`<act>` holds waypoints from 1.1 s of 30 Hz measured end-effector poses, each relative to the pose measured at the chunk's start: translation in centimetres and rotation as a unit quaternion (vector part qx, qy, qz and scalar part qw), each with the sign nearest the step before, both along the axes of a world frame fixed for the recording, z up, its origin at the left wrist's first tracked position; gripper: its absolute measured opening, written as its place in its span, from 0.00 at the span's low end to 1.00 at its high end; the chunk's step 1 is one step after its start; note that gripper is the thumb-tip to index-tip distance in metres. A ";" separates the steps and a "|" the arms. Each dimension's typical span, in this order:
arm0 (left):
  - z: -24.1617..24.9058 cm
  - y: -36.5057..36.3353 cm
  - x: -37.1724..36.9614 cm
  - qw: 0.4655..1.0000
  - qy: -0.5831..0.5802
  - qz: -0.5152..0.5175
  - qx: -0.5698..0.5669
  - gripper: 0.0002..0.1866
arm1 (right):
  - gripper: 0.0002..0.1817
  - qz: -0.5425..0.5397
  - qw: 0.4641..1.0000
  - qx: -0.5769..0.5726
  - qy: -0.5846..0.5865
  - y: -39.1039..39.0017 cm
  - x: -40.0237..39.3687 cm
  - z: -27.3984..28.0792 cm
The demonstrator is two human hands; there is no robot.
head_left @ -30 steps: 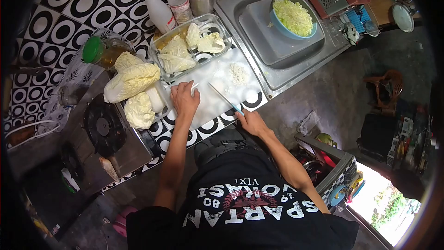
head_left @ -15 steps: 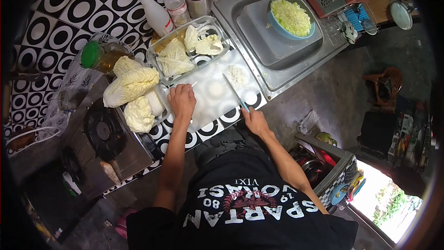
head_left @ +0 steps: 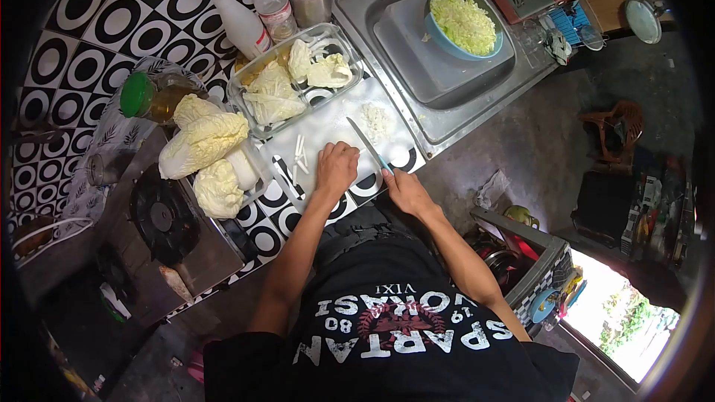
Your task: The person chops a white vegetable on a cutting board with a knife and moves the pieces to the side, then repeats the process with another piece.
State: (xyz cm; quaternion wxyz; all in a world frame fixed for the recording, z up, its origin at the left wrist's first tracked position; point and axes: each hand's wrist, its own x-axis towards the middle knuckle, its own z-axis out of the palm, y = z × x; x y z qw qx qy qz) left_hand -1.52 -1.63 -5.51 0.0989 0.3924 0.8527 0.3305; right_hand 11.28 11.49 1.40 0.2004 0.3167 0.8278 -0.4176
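Observation:
My right hand (head_left: 407, 192) grips the blue handle of a knife (head_left: 363, 140), its blade lying over the white cutting board (head_left: 320, 128). Just left of the blade, my left hand (head_left: 337, 169) rests on the board with curled fingers; whatever is under the fingertips is hidden. Several thin white strips (head_left: 300, 155) of vegetable lie to the left of that hand. Beyond the knife sits a small pile of finely chopped white pieces (head_left: 378, 120).
A clear divided container (head_left: 257, 132) of cabbage leaves stands behind the board. Whole napa cabbages (head_left: 202, 147) are at left, near a gas burner (head_left: 165, 208). To the right, a blue bowl (head_left: 469, 53) of shredded cabbage stands in the steel sink (head_left: 439, 123). Bottles (head_left: 275, 11) line the back.
My left hand has moved right, from the board's left side to beside the knife, uncovering the white strips. My right hand still holds the knife. The view has shifted slightly.

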 end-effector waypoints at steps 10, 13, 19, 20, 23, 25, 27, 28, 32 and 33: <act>-0.7 -0.4 -0.2 0.998 -0.022 0.010 0.062 0.05 | 0.25 0.012 0.996 0.090 -0.007 -1.2 -0.6 -3.3; -0.9 -0.4 -0.1 0.998 -0.018 0.013 0.067 0.05 | 0.26 0.020 0.996 0.085 -0.020 -0.7 -2.0 -2.8; -1.0 -0.3 0.2 0.997 -0.024 0.036 0.069 0.05 | 0.26 0.036 0.998 0.051 -0.031 -0.1 -1.8 -0.5; -1.0 -0.2 0.2 0.997 -0.027 0.041 0.066 0.05 | 0.26 0.037 0.997 0.052 -0.032 -0.2 -1.4 -0.6; -1.1 -0.3 0.0 0.996 -0.027 0.035 0.072 0.05 | 0.26 0.027 0.997 0.066 -0.008 -0.9 -0.2 -1.5; -1.2 -0.4 -0.2 0.996 -0.027 0.031 0.075 0.05 | 0.26 0.001 0.997 0.068 -0.021 -1.5 -0.1 -2.4; -1.2 -0.4 -0.2 0.996 -0.027 0.024 0.077 0.05 | 0.25 0.002 0.997 0.080 -0.012 -1.7 -0.6 -3.1; -1.2 -0.4 -0.2 0.996 -0.023 0.023 0.079 0.05 | 0.25 0.001 0.996 0.092 -0.002 -1.7 -1.0 -3.3; -1.1 -0.5 -0.1 0.996 -0.016 0.019 0.084 0.07 | 0.25 0.002 0.995 0.095 -0.015 -1.3 -3.0 -2.8; -1.1 -0.5 -0.1 0.996 -0.016 0.018 0.084 0.07 | 0.25 0.007 0.996 0.091 -0.015 -1.1 -3.3 -2.5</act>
